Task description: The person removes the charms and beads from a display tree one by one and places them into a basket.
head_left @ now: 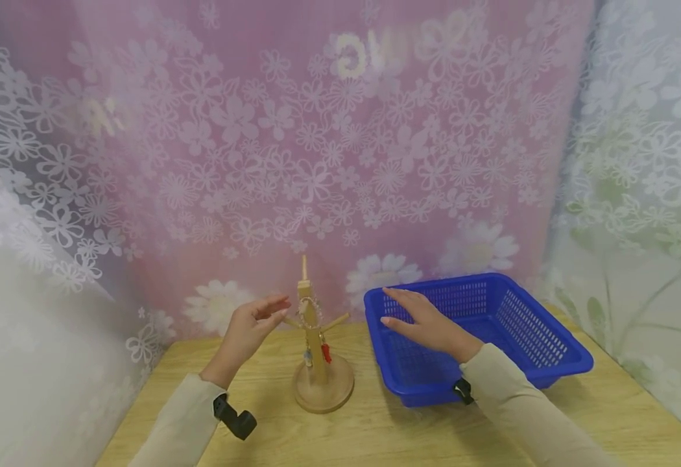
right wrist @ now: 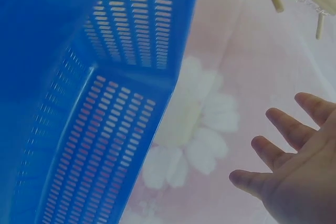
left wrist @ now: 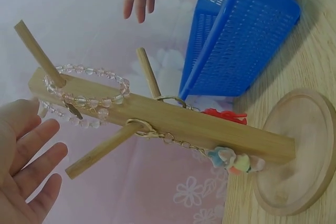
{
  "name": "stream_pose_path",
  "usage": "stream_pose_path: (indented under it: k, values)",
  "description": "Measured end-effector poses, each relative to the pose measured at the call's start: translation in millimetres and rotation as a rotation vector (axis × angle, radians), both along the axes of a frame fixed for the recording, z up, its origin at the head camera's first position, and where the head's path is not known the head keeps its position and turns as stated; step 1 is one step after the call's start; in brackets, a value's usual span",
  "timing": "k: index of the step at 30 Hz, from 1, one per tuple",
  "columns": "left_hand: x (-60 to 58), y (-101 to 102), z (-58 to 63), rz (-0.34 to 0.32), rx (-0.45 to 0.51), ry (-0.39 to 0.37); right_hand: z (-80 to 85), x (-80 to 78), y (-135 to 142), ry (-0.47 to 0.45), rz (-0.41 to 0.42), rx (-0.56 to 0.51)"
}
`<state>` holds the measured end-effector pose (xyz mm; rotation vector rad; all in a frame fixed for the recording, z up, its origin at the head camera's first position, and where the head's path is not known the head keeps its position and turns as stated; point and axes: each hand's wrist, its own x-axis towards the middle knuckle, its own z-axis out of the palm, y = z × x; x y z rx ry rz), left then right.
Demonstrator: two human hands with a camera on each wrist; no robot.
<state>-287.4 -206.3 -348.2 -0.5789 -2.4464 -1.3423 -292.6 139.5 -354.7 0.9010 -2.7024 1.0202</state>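
Observation:
A wooden stand (head_left: 317,363) with a round base and several side pegs stands upright on the table. Loops of clear pink beads (left wrist: 93,103) hang around its upper pegs. From lower pegs hang a keychain with a red charm (left wrist: 226,116) and one with a pastel blue, white and yellow charm (left wrist: 227,157). My left hand (head_left: 250,331) is just left of the stand's top, fingers extended near the beads and holding nothing. My right hand (head_left: 428,324) hovers over the near left part of the blue basket (head_left: 486,280), fingers spread, holding nothing.
The basket, with slotted walls, sits right of the stand on the wood-grain table (head_left: 270,428). Behind the table hangs a pink flowered curtain (head_left: 259,168). A pale flowered curtain (head_left: 638,272) closes the right side.

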Motion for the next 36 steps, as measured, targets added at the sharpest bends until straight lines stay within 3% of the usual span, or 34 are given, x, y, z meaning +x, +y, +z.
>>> stream_pose_path:
  k: [6,13,21,32,36]
  values:
    - [-0.4,3.1,2.6,0.051,0.012,0.004,-0.7,5.5,-12.0,-0.045,0.013,-0.042]
    - [-2.0,7.1,0.6,0.044,0.038,-0.004,-0.1,14.5,-24.7,-0.096,0.007,-0.102]
    - [-3.6,7.3,-2.7,0.154,0.046,0.015,-1.4,23.8,-39.5,-0.143,-0.016,-0.165]
    - [-6.0,10.4,-9.4,0.171,0.054,0.002,-10.1,31.7,-57.3,-0.192,-0.085,-0.252]
    - [-8.0,11.2,-10.1,0.168,0.068,-0.015,-11.2,36.1,-67.1,-0.163,-0.100,-0.298]
